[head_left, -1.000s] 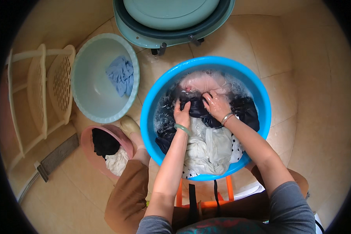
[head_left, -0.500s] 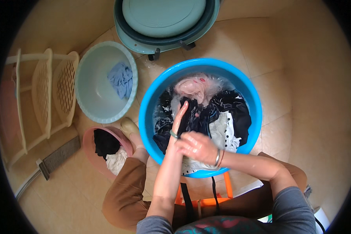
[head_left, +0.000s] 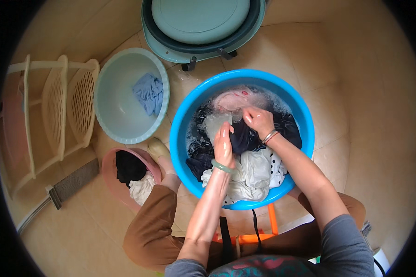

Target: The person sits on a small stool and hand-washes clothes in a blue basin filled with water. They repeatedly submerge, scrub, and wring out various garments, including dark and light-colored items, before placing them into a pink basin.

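Observation:
A bright blue basin (head_left: 310, 124) holds soapy water and soaking laundry. Between my hands a dark garment (head_left: 244, 138) is bunched up. My left hand (head_left: 223, 147), with a green bangle at its wrist, closes on its left side. My right hand (head_left: 259, 123), a fist with bracelets below it, grips the upper part of that garment. A pink cloth (head_left: 235, 100) floats at the far side of the water. Nearest me lies a wet white garment (head_left: 249, 177), beside a white cloth with black dots (head_left: 277, 170). The fingertips are partly hidden by the cloth.
A pale green basin (head_left: 107, 92) with a blue cloth (head_left: 149, 93) stands at the left. Below it is a pink tub (head_left: 107, 168) with black and white clothes. A folded teal tub (head_left: 201, 21) leans at the back. A cream rack (head_left: 62, 106) and grey brush (head_left: 76, 183) lie farther left.
My right hand has left my left forearm and moved up onto the dark garment. My left hand has come down and right. More of the white garment shows.

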{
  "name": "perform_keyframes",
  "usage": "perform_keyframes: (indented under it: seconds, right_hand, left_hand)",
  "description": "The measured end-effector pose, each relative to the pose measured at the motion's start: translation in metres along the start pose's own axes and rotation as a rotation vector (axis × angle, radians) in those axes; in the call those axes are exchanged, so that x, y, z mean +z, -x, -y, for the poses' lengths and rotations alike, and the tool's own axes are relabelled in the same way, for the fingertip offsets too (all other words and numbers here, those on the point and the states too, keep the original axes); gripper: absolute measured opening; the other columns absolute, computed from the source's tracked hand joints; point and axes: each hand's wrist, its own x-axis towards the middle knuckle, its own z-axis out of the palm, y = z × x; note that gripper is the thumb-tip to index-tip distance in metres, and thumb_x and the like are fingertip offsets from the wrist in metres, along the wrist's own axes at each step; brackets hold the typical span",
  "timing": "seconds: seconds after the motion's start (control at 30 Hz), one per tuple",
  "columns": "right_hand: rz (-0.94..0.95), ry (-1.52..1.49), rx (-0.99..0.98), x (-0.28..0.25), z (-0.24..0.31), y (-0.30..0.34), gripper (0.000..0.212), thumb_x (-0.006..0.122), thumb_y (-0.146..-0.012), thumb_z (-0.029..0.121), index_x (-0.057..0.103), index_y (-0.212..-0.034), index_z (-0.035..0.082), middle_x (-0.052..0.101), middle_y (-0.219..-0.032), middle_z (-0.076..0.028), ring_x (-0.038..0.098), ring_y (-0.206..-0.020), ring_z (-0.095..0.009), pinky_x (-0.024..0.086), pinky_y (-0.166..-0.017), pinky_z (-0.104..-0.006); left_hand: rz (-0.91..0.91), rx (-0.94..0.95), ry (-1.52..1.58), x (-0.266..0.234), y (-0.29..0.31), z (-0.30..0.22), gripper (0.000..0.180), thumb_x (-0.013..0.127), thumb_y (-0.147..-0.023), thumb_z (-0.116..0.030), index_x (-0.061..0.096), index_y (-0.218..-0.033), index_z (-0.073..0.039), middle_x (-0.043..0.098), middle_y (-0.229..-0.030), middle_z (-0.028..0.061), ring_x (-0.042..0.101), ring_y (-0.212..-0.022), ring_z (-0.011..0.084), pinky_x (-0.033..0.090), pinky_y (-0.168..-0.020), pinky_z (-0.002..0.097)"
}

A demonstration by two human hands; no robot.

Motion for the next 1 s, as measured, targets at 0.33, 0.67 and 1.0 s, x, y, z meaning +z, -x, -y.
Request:
perform_keyframes:
  seconds: [0.33,0.67,1.0]
  right_hand:
    - [0.332,0.329,-0.063,0.011,-0.028,0.032,0.049,0.071,-0.077,0.024,0.055,-0.122,0.015,0.048,-0.125,-0.017,0.048,-0.111,-0.037,0.04,-0.09,-0.049]
    - [0.69,0.419,0.191,0.052,-0.063,-0.005,0.027,0.054,-0.085,0.025,0.07,-0.096,0.006,0.068,-0.103,-0.018,0.066,-0.089,-0.03,0.052,-0.072,-0.0441]
    - [0.112,-0.13,0.173,-0.053,0.041,0.006,0.044,0.065,-0.066,0.0,0.06,-0.109,0.008,0.062,-0.106,-0.014,0.058,-0.103,-0.036,0.047,-0.089,-0.0434]
  left_hand:
    - [-0.253,0.62,-1.483,-0.009,-0.012,0.001,0.072,0.069,-0.084,-0.034,0.034,-0.147,-0.029,0.038,-0.132,0.0358,0.033,-0.128,0.0512,0.03,-0.104,0.0555]
    - [0.229,-0.038,-1.867,0.0,-0.073,0.006,0.051,0.057,-0.088,-0.035,0.051,-0.129,-0.006,0.056,-0.128,0.0194,0.051,-0.122,0.0334,0.038,-0.103,0.0455]
    - [-0.076,0.102,-0.066,-0.011,0.013,0.05,0.074,0.07,-0.087,-0.032,0.03,-0.146,-0.013,0.04,-0.141,0.026,0.041,-0.131,0.0345,0.031,-0.109,0.0419]
